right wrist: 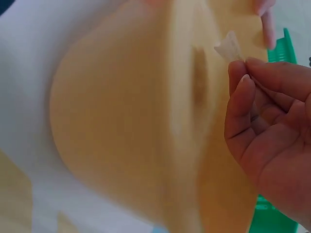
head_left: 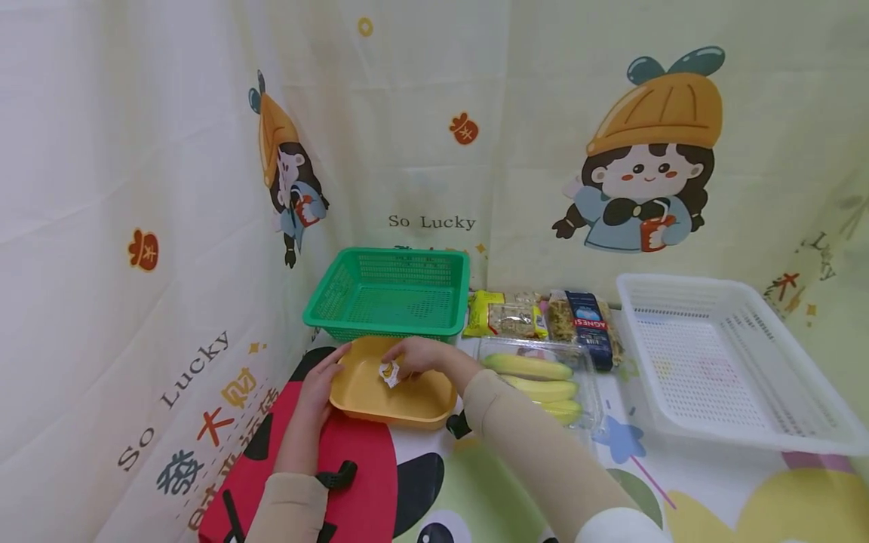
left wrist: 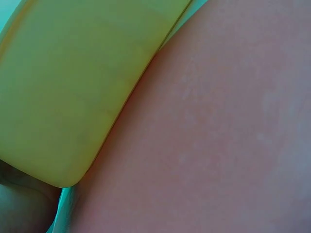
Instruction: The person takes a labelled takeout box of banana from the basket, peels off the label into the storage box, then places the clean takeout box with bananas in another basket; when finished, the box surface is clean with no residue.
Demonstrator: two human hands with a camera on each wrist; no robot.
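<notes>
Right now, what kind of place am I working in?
Probably a staged tabletop booth, not a real kitchen: cartoon "So Lucky" curtains wall it in, a matching printed cloth covers the table, and empty green and white baskets sit beside packaged snacks.

Both arms wear long beige sleeves [head_left: 523, 445] of soft knit cloth, close-fitting to the wrist. A black strap [head_left: 337, 476] crosses the left wrist, and another black piece [head_left: 457, 424] shows at the right. Near the right elbow, a white band [head_left: 621, 526] covers the sleeve.
</notes>
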